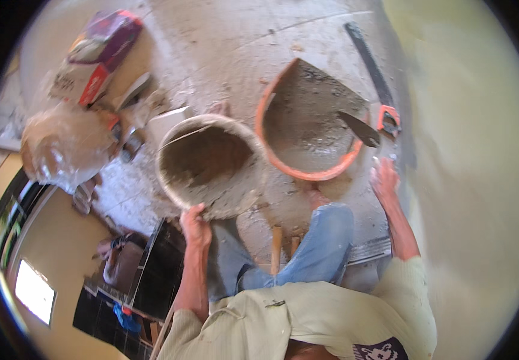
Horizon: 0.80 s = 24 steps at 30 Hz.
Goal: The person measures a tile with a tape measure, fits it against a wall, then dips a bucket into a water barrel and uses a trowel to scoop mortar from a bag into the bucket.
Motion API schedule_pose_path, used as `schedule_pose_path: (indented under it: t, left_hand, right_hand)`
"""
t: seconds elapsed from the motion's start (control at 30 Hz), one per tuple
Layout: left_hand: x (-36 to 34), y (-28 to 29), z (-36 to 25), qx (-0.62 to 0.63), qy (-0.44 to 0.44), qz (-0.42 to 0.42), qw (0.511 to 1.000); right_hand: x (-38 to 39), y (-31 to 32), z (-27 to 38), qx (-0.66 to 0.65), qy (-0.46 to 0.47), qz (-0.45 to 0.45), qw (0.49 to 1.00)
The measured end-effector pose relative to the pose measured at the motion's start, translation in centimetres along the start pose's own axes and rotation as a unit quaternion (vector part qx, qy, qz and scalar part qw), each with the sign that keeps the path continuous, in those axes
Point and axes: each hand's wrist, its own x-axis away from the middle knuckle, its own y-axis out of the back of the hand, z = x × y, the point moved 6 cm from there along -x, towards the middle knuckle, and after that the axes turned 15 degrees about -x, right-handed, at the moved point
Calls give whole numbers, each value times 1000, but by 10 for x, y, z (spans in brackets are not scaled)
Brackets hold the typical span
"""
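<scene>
My left hand (196, 227) is closed on the near rim of a round bucket (258, 171), which stands tilted before my knees. Grey mortar (223, 195) coats its inside, and its far part lies in shadow. To its right is an orange-rimmed tub (325, 174) with a cut, pointed far edge and wet grey mortar (313, 120) in it. Over the tub's right rim lies the blade of a trowel (360, 129). My right hand (384, 177) is just below the blade, fingers bent round what seems its handle, which is mostly hidden.
A handsaw (369, 66) with an orange handle lies by the right wall (469, 150). At the left are a printed sack (97, 57), a plastic-wrapped brown bundle (67, 144) and a pale block (169, 122). Dark tiled panels (160, 270) stand at the lower left.
</scene>
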Motion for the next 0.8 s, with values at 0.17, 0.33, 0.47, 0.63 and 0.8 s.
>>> schedule_pose_path:
  t: [0.17, 0.33, 0.47, 0.63, 0.8]
  left_hand:
    - [9, -34, -35, 29, -15, -11, 999]
    - [17, -28, -51, 57, -2, 5, 998]
    - [59, -1, -108, 105, 65, -21, 992]
    - [77, 29, -209, 161, 60, 10, 985]
    - [84, 75, -311, 211, 37, 34, 976]
  right_hand:
    - [46, 31, 27, -51, 47, -183, 981]
    - [79, 28, -34, 6, -126, -9, 992]
    - [137, 152, -12, -67, -178, -246, 950]
    - [152, 233, 45, -140, -171, -136, 966]
    - [119, 245, 155, -335, -274, -83, 898]
